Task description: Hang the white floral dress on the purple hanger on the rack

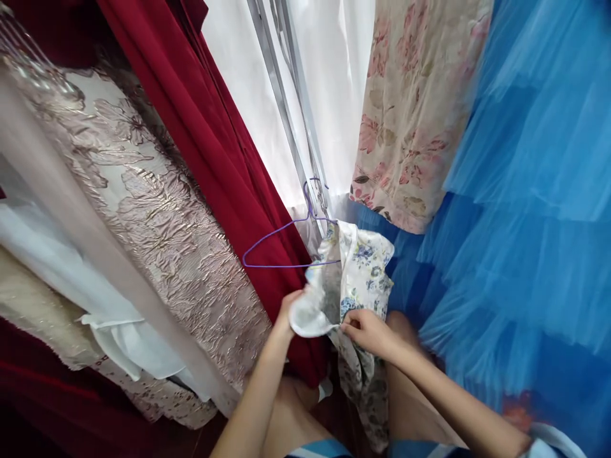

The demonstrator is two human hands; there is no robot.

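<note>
A white sleeveless garment with blue flowers (370,264) hangs with one shoulder over the right arm of a purple hanger (277,266). The left arm of the hanger is bare. My left hand (287,312) grips the loose side of the garment, and its fingers are mostly hidden behind the cloth. My right hand (365,327) pinches the garment's edge lower down, thumb and finger closed on it. Below my hands, the lower part of the garment drops between my legs.
Metal poles (286,108) rise behind the hanger against white cloth (229,38). Dark red fabric (205,152) and a pink embossed dress (157,210) hang at left. At right are a beige floral garment (405,121) and a blue tulle dress (539,159).
</note>
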